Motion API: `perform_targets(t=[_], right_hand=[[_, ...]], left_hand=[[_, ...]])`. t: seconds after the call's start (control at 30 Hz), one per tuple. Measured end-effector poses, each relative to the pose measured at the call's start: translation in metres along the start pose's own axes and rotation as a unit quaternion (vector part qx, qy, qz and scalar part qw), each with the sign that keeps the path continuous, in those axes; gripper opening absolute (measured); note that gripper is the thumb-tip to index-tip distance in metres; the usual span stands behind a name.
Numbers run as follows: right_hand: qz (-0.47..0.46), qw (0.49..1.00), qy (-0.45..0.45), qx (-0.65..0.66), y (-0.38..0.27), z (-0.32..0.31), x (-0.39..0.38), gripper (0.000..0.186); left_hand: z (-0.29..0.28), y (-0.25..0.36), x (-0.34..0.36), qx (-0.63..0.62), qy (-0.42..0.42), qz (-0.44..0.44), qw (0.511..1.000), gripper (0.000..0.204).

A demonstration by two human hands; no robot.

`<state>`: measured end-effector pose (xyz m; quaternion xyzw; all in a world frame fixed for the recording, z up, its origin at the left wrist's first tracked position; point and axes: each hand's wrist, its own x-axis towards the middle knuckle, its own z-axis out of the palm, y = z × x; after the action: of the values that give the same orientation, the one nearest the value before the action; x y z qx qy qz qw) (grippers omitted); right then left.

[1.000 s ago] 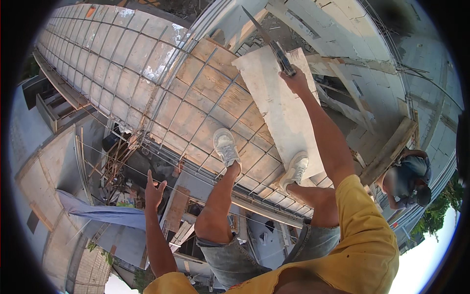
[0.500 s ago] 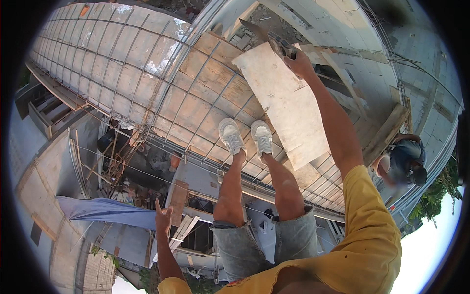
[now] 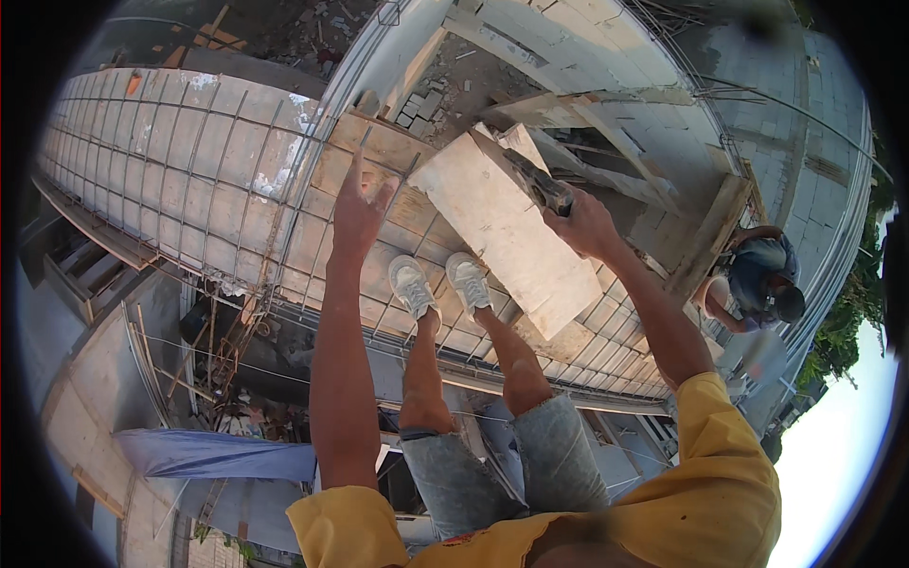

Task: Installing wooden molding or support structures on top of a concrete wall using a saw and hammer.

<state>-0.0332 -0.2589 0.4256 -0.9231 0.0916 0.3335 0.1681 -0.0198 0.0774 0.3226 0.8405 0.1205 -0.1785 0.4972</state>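
Note:
My right hand [image 3: 579,222] is wrapped round the dark handle of a hand saw [image 3: 532,180]. The saw's blade points up and to the left, over the far edge of a pale plywood sheet [image 3: 507,241]. That sheet lies slantwise on the steel bar grid, to the right of my shoes. Well over to the left, my left hand [image 3: 362,210] reaches forward above the grid [image 3: 222,180]. Its index finger and thumb are apart, and nothing shows in it.
I stand in pale shoes [image 3: 413,287] on the boards under the bars. A drop lies behind me, with a blue cloth [image 3: 222,454] at lower left. Block walls [image 3: 606,47] rise at the far right. Another person [image 3: 762,275] crouches at the right.
My left hand has swung from low at the left up and forward over the grid. My right hand and the saw have come lower and closer, over the plywood sheet.

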Motion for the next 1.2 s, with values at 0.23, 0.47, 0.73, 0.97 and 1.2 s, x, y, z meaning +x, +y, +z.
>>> perform_targets(t=[0.23, 0.47, 0.73, 0.97, 1.2], right_hand=[[0.003, 0.999, -0.024, -0.026, -0.002, -0.009, -0.061, 0.041], [-0.06, 0.998, -0.02, -0.002, 0.008, -0.026, -0.135, 0.025], [0.041, 0.992, 0.035, 0.113, 0.026, -0.077, -0.251, 0.018], [-0.108, 0.968, 0.204, -0.094, -0.011, -0.2, -0.368, 0.015], [-0.194, 0.929, 0.298, -0.108, -0.059, -0.261, -0.419, 0.018]], left_hand=[[0.076, -0.042, 0.043, 0.102, -0.147, -0.065, 0.982, 0.086], [0.154, -0.107, -0.008, 0.097, -0.312, -0.128, 0.936, 0.082], [0.124, 0.007, -0.094, -0.049, -0.281, -0.077, 0.955, 0.055], [-0.036, 0.175, -0.165, 0.073, -0.18, 0.049, 0.98, 0.042], [-0.224, 0.314, -0.194, 0.174, -0.073, 0.108, 0.976, 0.039]])
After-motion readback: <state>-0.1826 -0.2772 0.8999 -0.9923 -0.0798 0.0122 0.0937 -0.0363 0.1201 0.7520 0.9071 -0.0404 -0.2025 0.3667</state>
